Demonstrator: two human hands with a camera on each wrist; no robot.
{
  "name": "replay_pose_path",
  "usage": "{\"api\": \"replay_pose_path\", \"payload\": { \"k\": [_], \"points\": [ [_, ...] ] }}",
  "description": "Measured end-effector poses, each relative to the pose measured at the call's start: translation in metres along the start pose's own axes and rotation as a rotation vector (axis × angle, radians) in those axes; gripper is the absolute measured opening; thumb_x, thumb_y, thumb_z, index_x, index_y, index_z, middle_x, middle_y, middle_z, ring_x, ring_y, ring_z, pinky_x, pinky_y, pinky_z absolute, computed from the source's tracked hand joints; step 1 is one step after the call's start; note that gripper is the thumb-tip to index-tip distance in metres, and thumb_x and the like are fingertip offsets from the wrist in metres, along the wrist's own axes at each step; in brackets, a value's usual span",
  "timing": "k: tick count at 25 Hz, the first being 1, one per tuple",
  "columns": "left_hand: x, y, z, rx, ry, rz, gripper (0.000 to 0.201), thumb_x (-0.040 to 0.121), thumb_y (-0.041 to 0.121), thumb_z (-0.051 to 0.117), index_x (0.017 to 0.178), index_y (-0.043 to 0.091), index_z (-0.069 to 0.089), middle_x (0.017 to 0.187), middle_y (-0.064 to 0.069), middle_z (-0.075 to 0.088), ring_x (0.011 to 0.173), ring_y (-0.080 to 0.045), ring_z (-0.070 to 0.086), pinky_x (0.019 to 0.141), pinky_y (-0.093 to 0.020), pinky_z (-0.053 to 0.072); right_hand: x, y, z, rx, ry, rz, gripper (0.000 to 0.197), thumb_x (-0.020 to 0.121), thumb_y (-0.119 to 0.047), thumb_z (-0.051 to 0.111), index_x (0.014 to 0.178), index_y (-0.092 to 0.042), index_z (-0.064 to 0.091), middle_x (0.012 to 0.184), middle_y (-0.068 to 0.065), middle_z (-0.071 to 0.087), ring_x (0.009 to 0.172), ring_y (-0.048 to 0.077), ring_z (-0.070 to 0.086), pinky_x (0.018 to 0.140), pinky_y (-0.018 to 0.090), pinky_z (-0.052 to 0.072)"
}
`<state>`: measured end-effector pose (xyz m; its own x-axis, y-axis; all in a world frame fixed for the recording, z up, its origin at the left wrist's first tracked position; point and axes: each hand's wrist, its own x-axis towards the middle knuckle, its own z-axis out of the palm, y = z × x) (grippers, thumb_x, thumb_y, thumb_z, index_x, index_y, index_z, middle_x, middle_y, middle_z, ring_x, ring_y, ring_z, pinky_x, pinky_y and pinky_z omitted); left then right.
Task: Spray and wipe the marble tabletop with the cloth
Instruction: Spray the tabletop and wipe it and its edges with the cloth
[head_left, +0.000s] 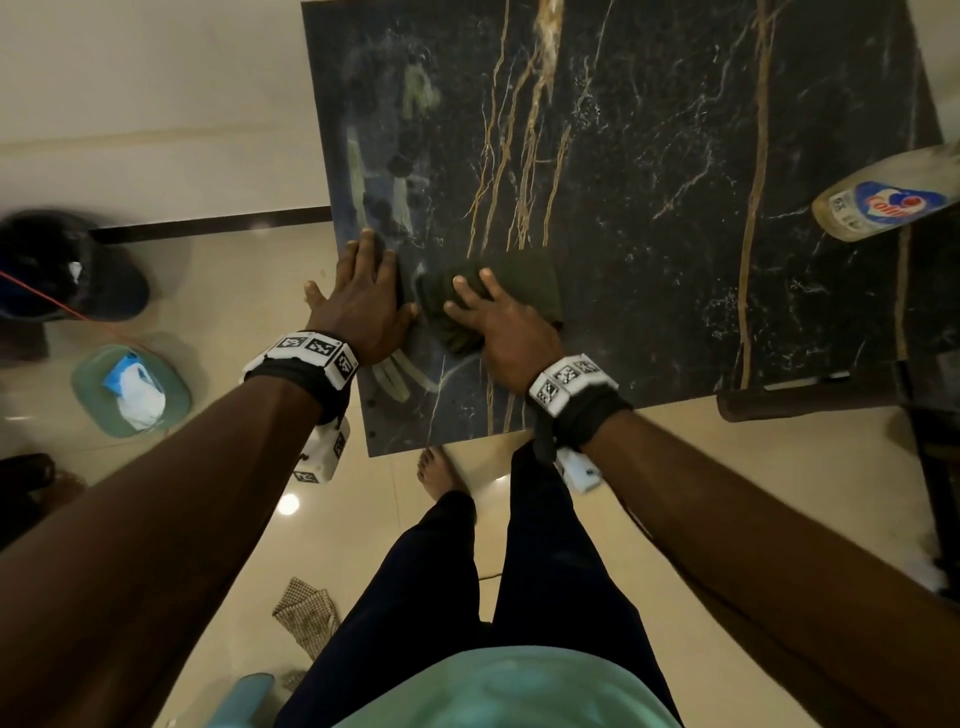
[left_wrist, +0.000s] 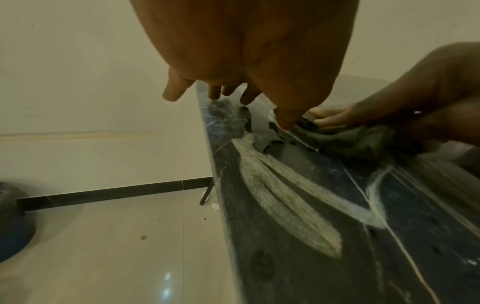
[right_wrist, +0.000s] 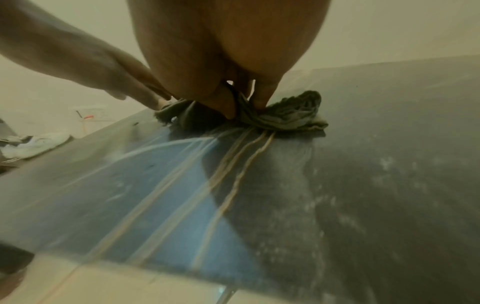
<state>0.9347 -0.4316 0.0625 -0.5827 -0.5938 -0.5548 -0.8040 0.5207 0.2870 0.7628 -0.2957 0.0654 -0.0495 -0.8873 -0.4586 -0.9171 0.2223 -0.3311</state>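
Observation:
The black marble tabletop (head_left: 649, 156) has gold veins and pale smeared streaks (head_left: 395, 374) near its left edge. A crumpled dark green cloth (head_left: 530, 280) lies on it close to the near left corner. My right hand (head_left: 488, 312) presses down on the cloth with fingers and thumb curled into its folds; the right wrist view shows this pinch (right_wrist: 241, 96) on the cloth (right_wrist: 293, 117). My left hand (head_left: 363, 291) lies flat on the marble just left of the cloth, fingers straight, thumb (left_wrist: 283, 119) beside the cloth (left_wrist: 358, 139). A labelled spray bottle (head_left: 883, 202) is at the table's right edge.
On the floor to the left stand a green bin (head_left: 176, 395) holding a white bag and a dark rounded object (head_left: 62, 265). A checked rag (head_left: 306, 613) lies by my legs. Dark furniture (head_left: 935, 415) stands at the right. My bare foot (head_left: 441, 473) is under the table's near edge.

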Motion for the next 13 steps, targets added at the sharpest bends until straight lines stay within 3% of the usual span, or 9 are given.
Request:
{"api": "replay_pose_path", "payload": {
  "k": [3,8,13],
  "points": [
    [-0.008,0.005,0.005,0.034,-0.041,0.018,0.083,0.101,0.040,0.055,0.164,0.015,0.006,0.171,-0.005,-0.017,0.157,-0.034,-0.016,0.112,-0.082,0.010,-0.034,-0.014,0.030,0.005,-0.031,-0.079,0.078,0.088,0.009,0.046,0.154,-0.032,0.034,0.166,-0.009,0.009,0.154,0.023,-0.005,0.108,0.045,0.042],
    [-0.022,0.014,0.018,0.045,-0.031,0.016,0.077,0.103,0.035,0.049,0.164,0.016,0.006,0.171,-0.004,-0.017,0.157,-0.032,-0.016,0.111,-0.084,0.009,-0.034,0.003,0.024,0.028,-0.020,-0.102,0.079,0.085,0.010,0.049,0.149,-0.037,0.042,0.164,-0.017,0.016,0.154,0.016,0.001,0.106,0.041,0.045],
    [-0.027,0.013,0.020,0.023,-0.017,0.003,0.068,0.107,0.034,0.042,0.164,0.017,0.008,0.172,-0.005,-0.016,0.157,-0.033,-0.015,0.112,-0.083,0.006,-0.031,0.043,0.000,0.061,0.062,0.056,0.082,0.079,0.009,0.050,0.148,-0.036,0.044,0.164,-0.018,0.018,0.154,0.016,0.006,0.105,0.052,0.040]
  ]
}}
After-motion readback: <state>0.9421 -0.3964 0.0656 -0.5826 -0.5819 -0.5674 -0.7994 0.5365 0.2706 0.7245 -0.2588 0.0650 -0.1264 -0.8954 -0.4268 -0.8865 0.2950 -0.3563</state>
